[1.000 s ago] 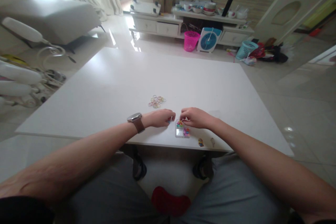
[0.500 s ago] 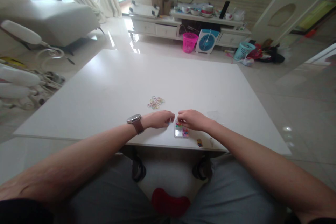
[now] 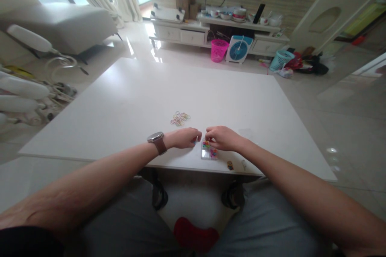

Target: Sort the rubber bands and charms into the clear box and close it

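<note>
A small clear compartment box (image 3: 205, 153) with bright, colourful small pieces in some sections lies near the table's front edge. My right hand (image 3: 222, 138) is over its far side, fingers bent and pinched together; whatever they hold is hidden. Just left of the box my left hand (image 3: 183, 137), with a watch (image 3: 156, 137) on the wrist, has its fingers curled down. A hint of blue shows under its fingertips, too small to name. Thin coloured rings (image 3: 180, 118) lie in a loose pile beyond my left hand.
On the white table (image 3: 144, 92), a small yellow and dark figure (image 3: 230, 165) and a small pale item (image 3: 243, 164) lie right of the box, near the front edge. A faint clear sheet or lid (image 3: 245, 132) lies beyond my right forearm. White chairs (image 3: 25, 88) stand at left.
The whole view has shifted slightly down and right. Both hands keep nearly the same pose beside and over the box; nothing else has visibly moved.
</note>
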Available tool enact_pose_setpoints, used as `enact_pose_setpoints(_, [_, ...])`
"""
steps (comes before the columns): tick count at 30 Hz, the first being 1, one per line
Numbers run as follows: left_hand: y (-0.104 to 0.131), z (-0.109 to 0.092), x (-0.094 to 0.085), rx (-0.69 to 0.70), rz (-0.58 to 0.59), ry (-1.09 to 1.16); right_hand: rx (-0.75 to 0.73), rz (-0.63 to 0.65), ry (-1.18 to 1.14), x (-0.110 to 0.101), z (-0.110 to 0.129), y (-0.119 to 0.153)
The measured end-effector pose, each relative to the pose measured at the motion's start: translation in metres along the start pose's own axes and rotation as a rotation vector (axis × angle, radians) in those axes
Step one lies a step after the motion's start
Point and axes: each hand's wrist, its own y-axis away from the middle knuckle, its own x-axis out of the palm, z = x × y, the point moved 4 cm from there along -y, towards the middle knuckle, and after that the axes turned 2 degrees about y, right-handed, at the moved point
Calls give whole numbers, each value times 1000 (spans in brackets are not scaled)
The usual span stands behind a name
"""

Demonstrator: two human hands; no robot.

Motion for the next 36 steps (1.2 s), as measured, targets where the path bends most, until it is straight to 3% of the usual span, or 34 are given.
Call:
enact_pose_setpoints(8, [1,0,0,14,-4,-4,0,62,25,3,2,0])
enact_pose_setpoints(17, [2,-2,-3,-7,13,0,3,43,4,1,0,1])
enact_pose_setpoints(21, [3,-3,-10,-3,-27,26,13,-22,6,-4,-3,2])
enact_pose_setpoints(30, [-2,-18,-29,72,-212,108,189,-132,-27,-13,-14,4])
enact_pose_setpoints(36, [-14,-32,-27,106,-219,111,329,-212,-38,-21,-23,7])
